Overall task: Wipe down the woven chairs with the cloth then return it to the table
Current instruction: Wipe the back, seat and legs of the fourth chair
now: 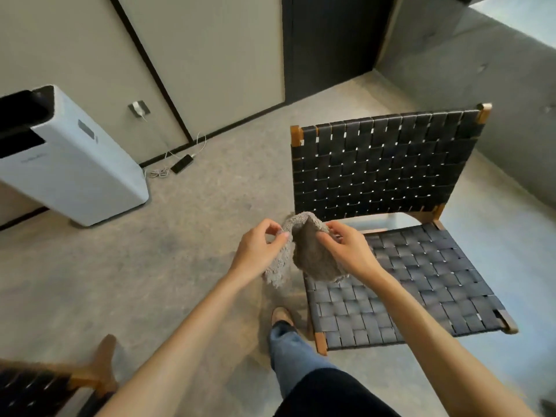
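Grey fluffy cloth (305, 251) was pinched at its upper edge by left hand (258, 251) and right hand (350, 249), above the woven chair (421, 266) seat's front corner.

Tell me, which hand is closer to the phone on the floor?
Left. The left hand pinches the cloth on the side towards the phone. The right hand pinches the cloth's other side, farther off, by the chair.
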The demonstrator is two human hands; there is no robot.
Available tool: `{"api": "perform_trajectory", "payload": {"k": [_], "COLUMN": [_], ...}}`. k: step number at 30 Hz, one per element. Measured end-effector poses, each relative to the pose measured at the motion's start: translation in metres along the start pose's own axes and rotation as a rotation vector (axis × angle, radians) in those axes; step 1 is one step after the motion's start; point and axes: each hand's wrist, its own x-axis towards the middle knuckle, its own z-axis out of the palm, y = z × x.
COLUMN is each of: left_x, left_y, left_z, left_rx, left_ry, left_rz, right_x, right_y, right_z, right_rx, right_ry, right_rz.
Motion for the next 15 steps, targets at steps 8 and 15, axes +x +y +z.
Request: {"api": "perform_trajectory", "payload": {"k": [8, 15], "left_x": [0.127, 0.258], "left_y": [0.014, -0.014], "left_z": [-0.053, -0.086], "left_rx": [0.186, 0.414], "left_ry": [-0.054, -0.002], "left_rz": [0.083, 0.226], "right_x": [0.079, 0.169], "right_y": [-0.028, -0.052], "right_z": [-0.015, 0.014], "right_rx": [0.032, -0.069], "right_ry": [0.176, 0.174], "right_rz": [0.081, 0.13]}}
